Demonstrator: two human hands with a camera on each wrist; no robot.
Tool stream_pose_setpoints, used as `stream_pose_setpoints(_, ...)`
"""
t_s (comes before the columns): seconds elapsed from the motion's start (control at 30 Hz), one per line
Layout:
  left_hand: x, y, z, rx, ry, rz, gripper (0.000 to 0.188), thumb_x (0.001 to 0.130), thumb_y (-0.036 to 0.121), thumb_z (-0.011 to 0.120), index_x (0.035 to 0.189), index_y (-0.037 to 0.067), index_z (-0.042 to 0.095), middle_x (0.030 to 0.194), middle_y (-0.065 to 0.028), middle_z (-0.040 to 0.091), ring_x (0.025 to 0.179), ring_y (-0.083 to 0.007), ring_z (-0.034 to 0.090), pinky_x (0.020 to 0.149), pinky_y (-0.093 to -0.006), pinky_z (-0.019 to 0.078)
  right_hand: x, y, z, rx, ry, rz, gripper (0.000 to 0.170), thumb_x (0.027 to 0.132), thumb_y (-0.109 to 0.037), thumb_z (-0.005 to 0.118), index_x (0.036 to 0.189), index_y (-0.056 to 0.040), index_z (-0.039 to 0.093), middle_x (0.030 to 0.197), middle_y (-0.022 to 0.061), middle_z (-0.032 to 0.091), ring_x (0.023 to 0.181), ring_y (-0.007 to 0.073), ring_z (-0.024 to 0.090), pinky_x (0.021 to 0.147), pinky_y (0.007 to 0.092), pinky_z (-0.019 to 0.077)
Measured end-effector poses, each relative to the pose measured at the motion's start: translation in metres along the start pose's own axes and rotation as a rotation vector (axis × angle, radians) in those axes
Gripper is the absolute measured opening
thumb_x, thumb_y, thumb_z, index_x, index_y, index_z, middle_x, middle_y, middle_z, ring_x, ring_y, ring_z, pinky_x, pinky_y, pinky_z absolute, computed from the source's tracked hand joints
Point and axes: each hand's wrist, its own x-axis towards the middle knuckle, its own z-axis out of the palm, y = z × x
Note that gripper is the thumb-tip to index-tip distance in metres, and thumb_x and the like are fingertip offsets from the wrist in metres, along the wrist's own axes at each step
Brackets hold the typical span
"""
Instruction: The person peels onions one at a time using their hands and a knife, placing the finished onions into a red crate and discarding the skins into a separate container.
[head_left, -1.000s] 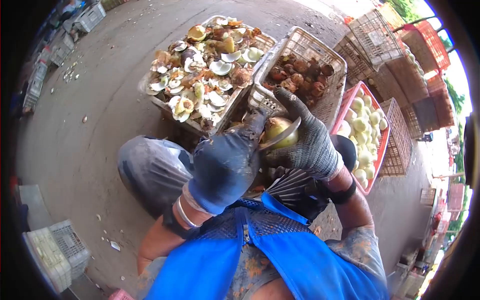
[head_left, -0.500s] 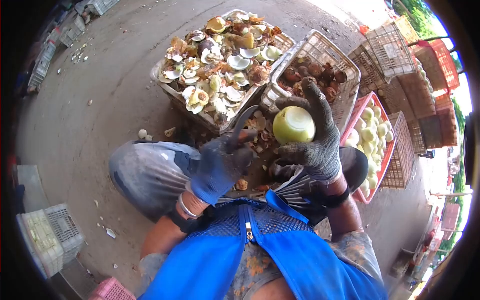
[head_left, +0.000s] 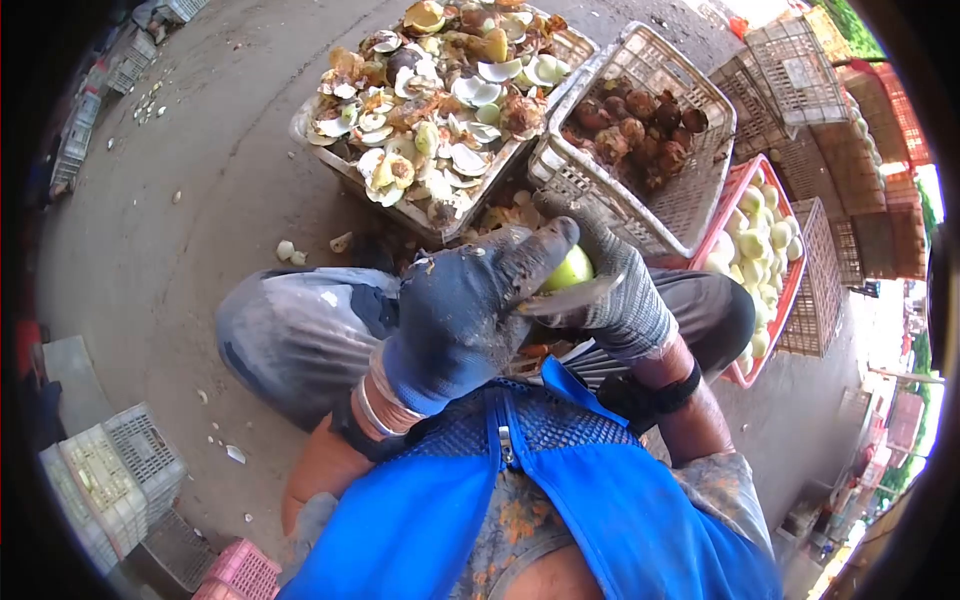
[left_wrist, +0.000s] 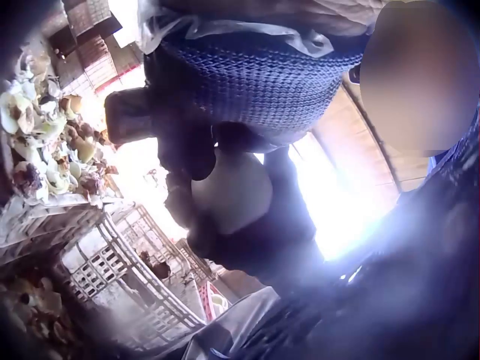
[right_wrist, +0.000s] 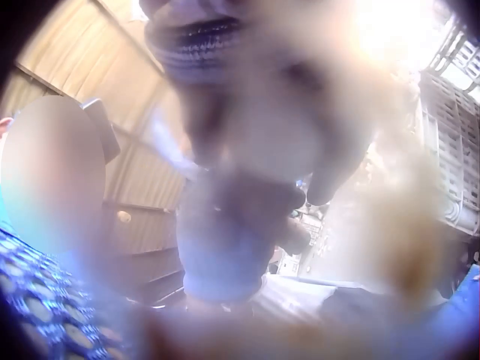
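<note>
The left hand (head_left: 455, 315), in a dirty blue glove, grips a knife whose curved blade (head_left: 572, 299) lies along the near side of a pale green onion (head_left: 571, 269). Around that onion's far and right sides curls the right hand (head_left: 628, 300), in a grey knitted glove. Both hands meet in front of the vest, the left thumb beside the onion. In the left wrist view the onion (left_wrist: 238, 193) shows pale below the blue glove (left_wrist: 259, 90); the blade cannot be made out there. The right wrist view is blurred, with a pale round shape between dark fingers.
Beyond the hands stand a crate (head_left: 470, 222) heaped with peelings and a crate (head_left: 672, 237) of brown onions. To the right, a red crate (head_left: 735, 372) holds peeled onions, near stacked crates (head_left: 800, 75). Both knees flank the hands; more crates (head_left: 120, 480) are at lower left.
Half a second ago the hands were apart, with the blade raised and the onion's cut top showing. The left hand has moved right and the blade is against the onion again. The head view has shifted.
</note>
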Motion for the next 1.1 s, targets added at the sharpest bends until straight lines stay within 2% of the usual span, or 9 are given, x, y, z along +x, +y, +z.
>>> stream_pose_setpoints(0.03, -0.005, -0.005, 0.004, -0.012, 0.017, -0.048, 0.043, 0.088, 0.004, 0.065, 0.131, 0.005, 0.067, 0.117, -0.0156, 0.073, 0.099, -0.0335, 0.073, 0.081, -0.0391, 0.0596, 0.0, 0.008, -0.001, 0.193, -0.01, 0.051, 0.105, 0.064, -0.028, 0.094, 0.152, -0.0026, 0.041, 0.139, 0.0193, 0.06, 0.129, 0.0262, 0.057, 0.111, 0.0377, 0.0439)
stream_pose_setpoints(0.2, -0.022, -0.009, 0.013, 0.163, -0.09, -0.287, 0.052, 0.084, 0.004, 0.066, 0.136, 0.005, 0.064, 0.102, -0.0174, 0.075, 0.084, -0.0347, 0.074, 0.074, -0.0418, 0.0588, 0.008, 0.003, 0.001, 0.066, 0.042, 0.061, 0.108, 0.062, -0.025, 0.093, 0.153, -0.0025, 0.039, 0.138, 0.0204, 0.061, 0.13, 0.0298, 0.058, 0.111, 0.0387, 0.0444)
stream_pose_setpoints(0.43, -0.017, -0.019, 0.028, 0.383, -0.121, -0.243, 0.073, 0.076, 0.005, 0.071, 0.147, 0.009, 0.054, 0.086, -0.0173, 0.071, 0.068, -0.0365, 0.068, 0.061, -0.0463, 0.0531, 0.013, 0.006, 0.008, 0.146, 0.092, 0.129, 0.114, 0.061, -0.027, 0.094, 0.155, 0.0002, 0.035, 0.137, 0.0217, 0.061, 0.128, 0.03, 0.059, 0.109, 0.0392, 0.0462)
stream_pose_setpoints(0.5, -0.02, -0.03, 0.034, 0.448, -0.072, -0.131, 0.071, 0.08, 0.006, 0.061, 0.15, 0.004, 0.05, 0.069, -0.0107, 0.061, 0.055, -0.0289, 0.061, 0.053, -0.043, 0.0488, 0.009, 0.01, 0.01, 0.187, 0.109, 0.098, 0.116, 0.061, -0.028, 0.095, 0.155, 0.0008, 0.034, 0.136, 0.0214, 0.062, 0.127, 0.0296, 0.06, 0.109, 0.0391, 0.0466)
stream_pose_setpoints(0.8, -0.049, -0.034, 0.057, 0.249, -0.048, -0.308, 0.079, 0.073, 0.003, 0.067, 0.15, 0.014, 0.052, 0.077, -0.0154, 0.065, 0.066, -0.0359, 0.065, 0.061, -0.0461, 0.0519, -0.014, 0.004, 0.015, 0.292, 0.139, 0.272, 0.114, 0.06, -0.016, 0.094, 0.155, 0.0027, 0.033, 0.138, 0.0191, 0.061, 0.119, 0.0219, 0.063, 0.103, 0.0347, 0.0499)
stream_pose_setpoints(0.9, -0.053, -0.026, 0.063, 0.282, -0.109, -0.359, 0.074, 0.074, 0.002, 0.065, 0.147, 0.014, 0.055, 0.077, -0.0155, 0.066, 0.066, -0.0354, 0.065, 0.062, -0.0444, 0.0533, -0.025, 0.012, 0.017, 0.444, 0.188, 0.323, 0.108, 0.063, -0.009, 0.089, 0.155, 0.003, 0.034, 0.127, 0.013, 0.067, 0.111, 0.0185, 0.064, 0.095, 0.0305, 0.0531)
stream_pose_setpoints(1.0, -0.052, -0.033, 0.069, 0.198, -0.066, -0.357, 0.064, 0.078, 0.003, 0.066, 0.141, 0.013, 0.06, 0.076, -0.0143, 0.068, 0.065, -0.0317, 0.067, 0.061, -0.0423, 0.0542, -0.03, 0.003, 0.016, 0.826, 0.224, 0.335, 0.112, 0.063, -0.016, 0.092, 0.156, 0.0026, 0.033, 0.127, 0.0177, 0.066, 0.104, 0.022, 0.068, 0.093, 0.0342, 0.0555)
stream_pose_setpoints(1.07, -0.061, -0.058, 0.078, -0.149, 0.071, -0.583, 0.027, 0.081, 0.008, 0.068, 0.107, 0.002, 0.075, 0.072, -0.0176, 0.07, 0.067, -0.0299, 0.071, 0.061, -0.0397, 0.0556, -0.038, 0.006, 0.015, 0.914, 0.199, 0.239, 0.116, 0.061, -0.022, 0.095, 0.156, 0.0026, 0.032, 0.125, 0.0172, 0.066, 0.104, 0.0225, 0.068, 0.092, 0.0347, 0.056)
stream_pose_setpoints(1.1, -0.037, -0.06, 0.046, -0.444, 0.029, -1.17, 0.012, 0.083, 0.011, 0.072, 0.086, 0.0, 0.075, 0.068, -0.0205, 0.069, 0.062, -0.0292, 0.071, 0.058, -0.0377, 0.0555, -0.043, 0.01, 0.016, 1.006, 0.176, 0.145, 0.121, 0.059, -0.027, 0.097, 0.156, 0.0026, 0.032, 0.123, 0.0167, 0.067, 0.103, 0.0229, 0.069, 0.091, 0.0352, 0.0566)
